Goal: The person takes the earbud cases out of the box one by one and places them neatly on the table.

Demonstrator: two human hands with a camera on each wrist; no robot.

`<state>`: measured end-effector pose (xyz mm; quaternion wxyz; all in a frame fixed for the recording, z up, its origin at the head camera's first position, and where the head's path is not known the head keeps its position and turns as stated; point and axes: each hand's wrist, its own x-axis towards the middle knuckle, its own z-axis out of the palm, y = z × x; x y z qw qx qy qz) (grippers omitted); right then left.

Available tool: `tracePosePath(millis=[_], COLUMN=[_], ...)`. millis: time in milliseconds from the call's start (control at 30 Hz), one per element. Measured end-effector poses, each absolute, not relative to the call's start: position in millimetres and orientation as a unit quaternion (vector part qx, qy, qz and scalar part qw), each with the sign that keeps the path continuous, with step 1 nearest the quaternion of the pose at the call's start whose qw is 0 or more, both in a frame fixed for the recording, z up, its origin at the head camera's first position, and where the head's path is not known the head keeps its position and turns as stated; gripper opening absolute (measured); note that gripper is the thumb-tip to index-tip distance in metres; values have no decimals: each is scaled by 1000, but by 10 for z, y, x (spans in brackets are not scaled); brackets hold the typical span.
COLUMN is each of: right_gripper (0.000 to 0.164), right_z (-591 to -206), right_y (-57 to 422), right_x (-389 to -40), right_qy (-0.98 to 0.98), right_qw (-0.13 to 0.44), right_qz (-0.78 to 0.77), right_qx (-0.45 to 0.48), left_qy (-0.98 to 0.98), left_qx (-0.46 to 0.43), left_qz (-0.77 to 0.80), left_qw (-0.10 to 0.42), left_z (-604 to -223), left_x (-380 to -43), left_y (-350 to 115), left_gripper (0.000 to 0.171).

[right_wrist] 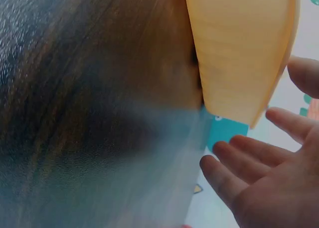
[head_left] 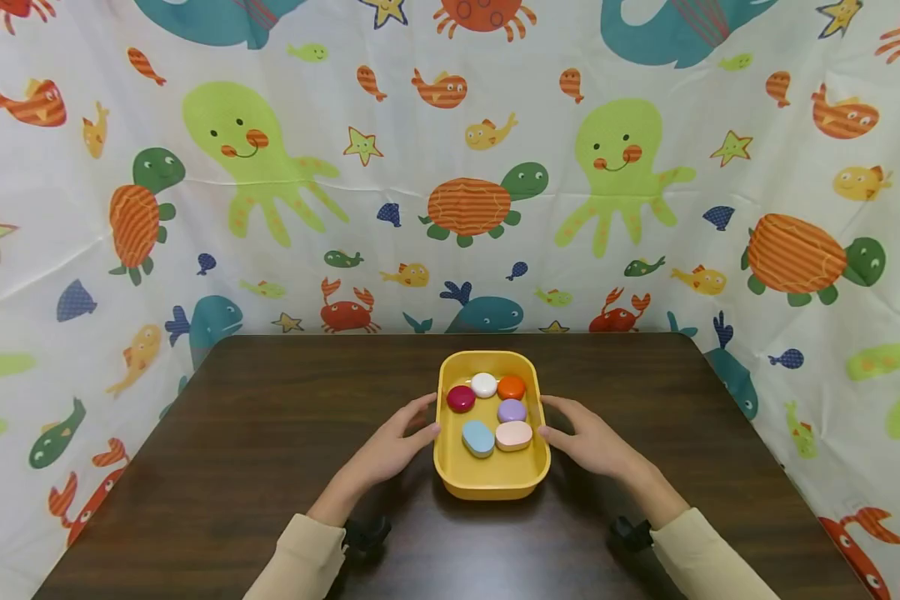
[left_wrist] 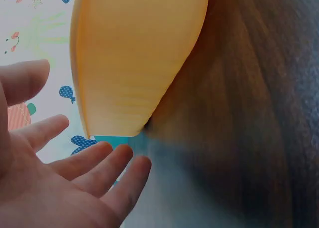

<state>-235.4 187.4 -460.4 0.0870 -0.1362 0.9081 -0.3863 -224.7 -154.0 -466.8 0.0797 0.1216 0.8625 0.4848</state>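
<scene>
A yellow plastic bin (head_left: 487, 477) stands on the dark wooden table. Inside lie several smooth, rounded pieces: dark red (head_left: 461, 399), white (head_left: 483, 385), orange (head_left: 512, 387), purple (head_left: 512, 411), light blue (head_left: 478, 438) and pink (head_left: 513, 435). My left hand (head_left: 396, 443) is at the bin's left side, fingers extended and thumb spread, fingertips close to the wall. On the opposite side my right hand (head_left: 591, 435) mirrors it, its fingers spread near the right wall. Both wrist views show the bin's outer wall (left_wrist: 134, 53) beyond uncurled fingers, with nothing in either palm.
The brown table (head_left: 285, 375) extends to both sides of the bin. Behind it and along both sides hangs a white curtain (head_left: 412, 192) printed with sea animals. Dark bands (head_left: 366, 535) sit at both wrists, by the beige sleeves (head_left: 300, 554).
</scene>
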Motion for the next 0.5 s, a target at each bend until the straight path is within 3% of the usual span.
tracePosePath(millis=[500], right_gripper=[65], right_z=[-4642], right_y=[1889], right_x=[-2405], right_qy=[875], right_qw=[130], right_qz=[-448], right_qx=[-129], left_qy=[829], left_qx=[133], left_qz=[529], left_qw=[120], left_z=[-4734], left_x=[-2327], left_y=[-1522], left_gripper=[59])
